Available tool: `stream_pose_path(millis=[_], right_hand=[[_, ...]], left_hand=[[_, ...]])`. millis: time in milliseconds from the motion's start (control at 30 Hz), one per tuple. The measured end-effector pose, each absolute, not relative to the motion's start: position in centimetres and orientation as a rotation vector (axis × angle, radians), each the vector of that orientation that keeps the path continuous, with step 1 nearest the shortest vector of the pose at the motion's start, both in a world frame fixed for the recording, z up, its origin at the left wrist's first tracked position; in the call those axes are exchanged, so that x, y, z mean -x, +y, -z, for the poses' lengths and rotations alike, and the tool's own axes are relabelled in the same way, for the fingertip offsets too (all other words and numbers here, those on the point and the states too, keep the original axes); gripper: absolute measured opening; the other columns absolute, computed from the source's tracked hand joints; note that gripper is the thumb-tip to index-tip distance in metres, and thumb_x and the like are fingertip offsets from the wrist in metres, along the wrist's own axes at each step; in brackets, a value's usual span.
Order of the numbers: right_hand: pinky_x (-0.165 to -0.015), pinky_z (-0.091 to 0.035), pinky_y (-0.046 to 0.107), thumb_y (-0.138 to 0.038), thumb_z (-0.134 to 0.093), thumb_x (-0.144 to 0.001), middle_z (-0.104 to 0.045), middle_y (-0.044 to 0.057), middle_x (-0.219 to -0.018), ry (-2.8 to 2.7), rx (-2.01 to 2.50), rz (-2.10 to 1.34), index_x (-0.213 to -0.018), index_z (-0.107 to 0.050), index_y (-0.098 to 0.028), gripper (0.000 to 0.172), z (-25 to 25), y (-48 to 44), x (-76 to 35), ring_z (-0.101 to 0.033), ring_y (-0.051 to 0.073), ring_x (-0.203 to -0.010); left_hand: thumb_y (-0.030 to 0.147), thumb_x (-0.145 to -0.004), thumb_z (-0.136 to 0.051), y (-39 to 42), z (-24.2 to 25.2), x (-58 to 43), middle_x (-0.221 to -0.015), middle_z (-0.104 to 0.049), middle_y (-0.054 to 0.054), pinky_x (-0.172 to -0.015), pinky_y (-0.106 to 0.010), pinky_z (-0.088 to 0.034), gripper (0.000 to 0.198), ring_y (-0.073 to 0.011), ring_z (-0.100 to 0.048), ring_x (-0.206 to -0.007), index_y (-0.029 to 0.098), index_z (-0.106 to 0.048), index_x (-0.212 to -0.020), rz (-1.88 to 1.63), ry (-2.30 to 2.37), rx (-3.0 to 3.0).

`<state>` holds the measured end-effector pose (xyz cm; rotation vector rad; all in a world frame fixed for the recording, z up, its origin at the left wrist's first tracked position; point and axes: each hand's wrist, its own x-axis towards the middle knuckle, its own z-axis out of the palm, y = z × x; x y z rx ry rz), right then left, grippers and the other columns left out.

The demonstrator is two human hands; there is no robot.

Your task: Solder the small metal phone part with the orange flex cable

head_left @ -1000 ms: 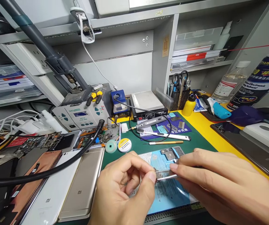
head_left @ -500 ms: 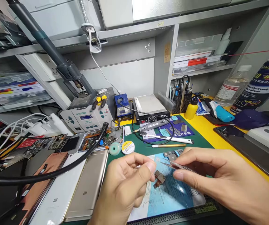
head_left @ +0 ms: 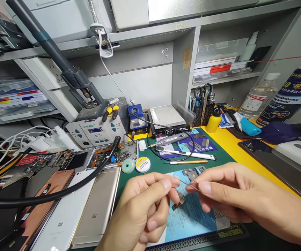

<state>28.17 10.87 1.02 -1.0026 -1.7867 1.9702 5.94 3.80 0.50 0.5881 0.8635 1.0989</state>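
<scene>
My right hand [head_left: 231,190] is closed on a pair of thin metal tweezers [head_left: 189,185], whose tips point left. My left hand [head_left: 145,209] is pinched right at those tips; whatever lies between its thumb and forefinger is too small or hidden to make out. Beneath the hands, a small metal part with a brown flex cable [head_left: 181,200] rests on a blue and white sheet [head_left: 187,223]. A dark phone board [head_left: 191,173] lies at the sheet's far edge, partly behind the tweezers and my right fingers.
Phones, among them a gold one [head_left: 95,209], line the left side under a thick black hose [head_left: 69,193]. Farther back are a small white-lidded tin [head_left: 142,164], a brush [head_left: 187,153], a parts tray [head_left: 116,153] and a hot plate [head_left: 170,116]. A dark phone [head_left: 278,169] lies right.
My right hand has turned over a little, and its tweezers have moved left, with the tips now at my left fingertips. The left hand stays pinched in nearly the same place.
</scene>
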Motion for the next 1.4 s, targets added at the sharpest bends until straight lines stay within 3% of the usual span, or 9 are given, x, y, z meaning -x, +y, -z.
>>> stream_pose_path(millis=[167,400,600,767,900,1067,1400], right_hand=[[-0.048,-0.023,0.026,-0.064,-0.065,-0.095,-0.050,-0.004,-0.065,-1.919,1.078,-1.895,-0.089,-0.077,-0.018,0.048,-0.8,10.7,-28.5,-0.035,0.010,-0.055],[-0.049,-0.018,0.026,-0.050,-0.076,-0.094,-0.040,-0.007,-0.064,-1.865,1.031,-2.002,-0.101,-0.080,-0.021,0.031,-0.7,10.7,-28.2,-0.028,0.009,-0.057],[-0.044,-0.017,0.022,-0.045,-0.078,-0.094,-0.037,-0.009,-0.062,-1.772,0.996,-2.158,-0.104,-0.080,-0.021,0.026,-0.3,10.7,-28.5,-0.024,0.006,-0.052],[-0.047,-0.020,0.022,-0.050,-0.076,-0.094,-0.039,-0.008,-0.065,-1.862,1.054,-2.112,-0.101,-0.079,-0.021,0.031,-0.6,10.9,-28.8,-0.026,0.008,-0.055],[-0.051,-0.025,0.024,-0.061,-0.069,-0.094,-0.045,-0.005,-0.065,-1.936,1.186,-1.985,-0.084,-0.077,-0.017,0.046,-1.3,10.7,-28.9,-0.034,0.011,-0.059],[-0.054,-0.029,0.024,-0.062,-0.073,-0.091,-0.050,-0.003,-0.073,-1.942,1.221,-1.854,-0.104,-0.081,-0.022,0.043,-1.3,10.4,-29.1,-0.038,0.013,-0.065],[-0.053,-0.035,0.023,-0.058,-0.074,-0.092,-0.049,-0.004,-0.071,-1.933,1.107,-2.096,-0.110,-0.081,-0.025,0.039,-1.5,10.6,-28.8,-0.045,0.011,-0.061]], left_hand=[[0.022,-0.091,-0.069,3.7,-0.2,-5.7,-0.077,-0.066,-0.004,-0.031,-0.009,-0.017,0.014,0.0029,-0.024,-0.036,0.012,-0.078,-0.096,-1.064,0.900,-0.583],[0.023,-0.086,-0.076,3.1,-0.9,-6.1,-0.064,-0.060,0.001,-0.034,-0.010,-0.017,0.015,0.0034,-0.024,-0.037,0.013,-0.077,-0.096,-0.983,0.940,-0.621],[0.025,-0.076,-0.083,3.0,-1.8,-7.0,-0.086,-0.072,-0.007,-0.034,-0.010,-0.013,0.019,0.0052,-0.029,-0.039,0.012,-0.077,-0.088,-1.026,1.036,-0.601],[0.029,-0.074,-0.086,3.0,-1.6,-7.1,-0.084,-0.073,-0.007,-0.035,-0.011,-0.011,0.024,0.0049,-0.029,-0.040,0.012,-0.077,-0.089,-1.007,1.058,-0.613],[0.037,-0.075,-0.088,2.8,-1.2,-6.8,-0.062,-0.060,0.003,-0.037,-0.012,-0.013,0.033,0.0020,-0.027,-0.041,0.014,-0.077,-0.096,-0.981,1.100,-0.636],[0.047,-0.079,-0.085,2.7,-0.9,-6.6,-0.048,-0.039,0.012,-0.039,-0.014,-0.014,0.044,-0.0005,-0.018,-0.041,0.015,-0.071,-0.107,-0.920,1.199,-0.732],[0.043,-0.082,-0.081,3.0,-1.4,-6.9,-0.048,-0.037,0.011,-0.038,-0.017,-0.008,0.031,-0.0007,-0.018,-0.039,0.017,-0.074,-0.096,-0.870,1.177,-0.826]])
